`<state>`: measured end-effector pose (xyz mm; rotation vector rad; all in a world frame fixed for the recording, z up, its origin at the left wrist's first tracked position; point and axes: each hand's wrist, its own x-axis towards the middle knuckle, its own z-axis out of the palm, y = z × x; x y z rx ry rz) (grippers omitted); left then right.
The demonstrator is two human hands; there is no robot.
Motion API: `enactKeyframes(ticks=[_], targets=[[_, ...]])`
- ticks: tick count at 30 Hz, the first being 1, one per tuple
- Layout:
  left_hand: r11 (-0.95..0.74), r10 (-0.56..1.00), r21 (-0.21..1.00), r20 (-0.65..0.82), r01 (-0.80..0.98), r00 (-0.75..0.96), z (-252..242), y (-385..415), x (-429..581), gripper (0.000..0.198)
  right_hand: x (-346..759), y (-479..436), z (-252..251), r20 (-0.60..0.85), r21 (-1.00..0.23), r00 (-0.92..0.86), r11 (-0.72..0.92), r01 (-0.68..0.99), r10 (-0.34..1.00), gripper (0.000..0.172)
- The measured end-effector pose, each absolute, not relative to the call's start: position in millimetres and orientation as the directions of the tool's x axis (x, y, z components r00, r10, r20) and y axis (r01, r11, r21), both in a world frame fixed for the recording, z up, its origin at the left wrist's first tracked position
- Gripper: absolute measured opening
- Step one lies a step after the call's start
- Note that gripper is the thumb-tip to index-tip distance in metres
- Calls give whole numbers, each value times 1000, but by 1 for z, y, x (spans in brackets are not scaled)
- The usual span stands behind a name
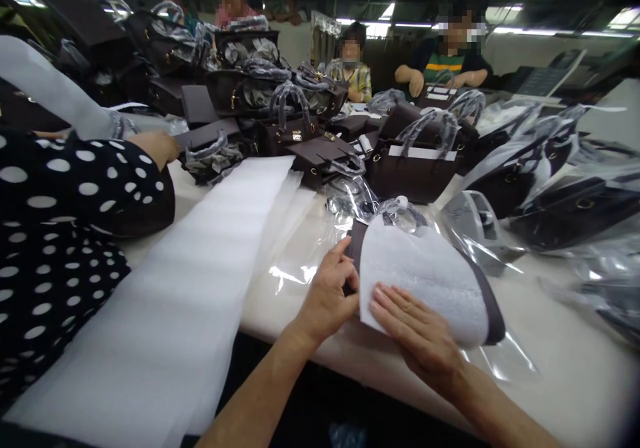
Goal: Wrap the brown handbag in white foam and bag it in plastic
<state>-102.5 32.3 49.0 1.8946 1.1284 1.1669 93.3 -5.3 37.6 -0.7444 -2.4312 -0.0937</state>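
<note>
A dark brown handbag (pixel 495 318) lies in front of me on the table, with a white foam sheet (pixel 425 268) over its broad side. Its handles (pixel 400 213), covered in clear plastic, point away from me. My left hand (pixel 330 291) grips the bag's left edge with curled fingers, the thumb by the foam's border. Flat on the lower left part of the foam rests my right hand (pixel 417 328), fingers stretched out side by side. Clear plastic film (pixel 505 361) sticks out from beneath the bag.
A stack of long white foam sheets (pixel 200 268) overhangs the table (pixel 565 368) to my left. Beside it is a co-worker in a polka-dot sleeve (pixel 75 188). Piled handbags (pixel 410 168) fill the far side, and other people work behind them.
</note>
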Motion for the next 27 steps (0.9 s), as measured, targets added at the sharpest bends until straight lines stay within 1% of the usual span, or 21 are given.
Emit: enactKeyframes(ticks=[2, 5, 7, 10, 14, 15, 17, 19, 20, 21, 22, 24, 25, 26, 27], targets=[[-380, 921, 866, 324, 324, 216, 50, 35, -104, 22, 95, -5, 34, 521, -63, -703, 842, 535, 485, 51], [-275, 952, 916, 217, 291, 216, 47, 39, -107, 22, 98, -6, 30, 484, 11, -741, 843, 537, 466, 46], [-202, 960, 947, 142, 249, 240, 44, 42, -109, 19, 99, -6, 28, 467, 47, -763, 849, 526, 446, 42], [-119, 955, 976, 63, 180, 290, 42, 46, -113, 14, 99, -6, 31, 434, 69, -786, 853, 516, 440, 39], [-55, 939, 989, 6, 135, 344, 46, 45, -118, 7, 96, -7, 36, 394, 117, -811, 851, 511, 433, 37], [-56, 933, 990, 6, 129, 359, 47, 44, -119, 6, 95, -7, 36, 395, 138, -817, 852, 505, 420, 37], [-96, 920, 985, 33, 144, 391, 47, 40, -121, 18, 93, -7, 35, 394, 184, -829, 850, 494, 397, 36], [-233, 905, 945, 123, 231, 408, 43, 35, -121, 34, 92, -6, 35, 385, 214, -832, 839, 501, 399, 36], [-325, 890, 901, 188, 288, 416, 40, 34, -121, 40, 91, -6, 36, 386, 215, -828, 833, 509, 407, 36], [-416, 866, 845, 257, 335, 428, 36, 33, -122, 42, 92, -7, 38, 386, 197, -825, 837, 511, 412, 36], [-493, 839, 788, 319, 368, 440, 32, 33, -122, 42, 94, -9, 41, 386, 152, -820, 848, 508, 422, 35], [-579, 799, 714, 399, 395, 451, 26, 35, -122, 40, 101, -14, 47, 451, 4, -746, 835, 550, 489, 37], [-602, 784, 692, 419, 398, 458, 24, 37, -122, 40, 107, -18, 49, 513, -71, -649, 781, 620, 562, 39], [-623, 769, 672, 432, 401, 471, 23, 38, -122, 41, 113, -21, 49, 572, -131, -513, 688, 713, 641, 42], [-643, 752, 652, 441, 402, 489, 23, 39, -122, 42, 120, -24, 48, 615, -166, -361, 562, 810, 701, 45]])
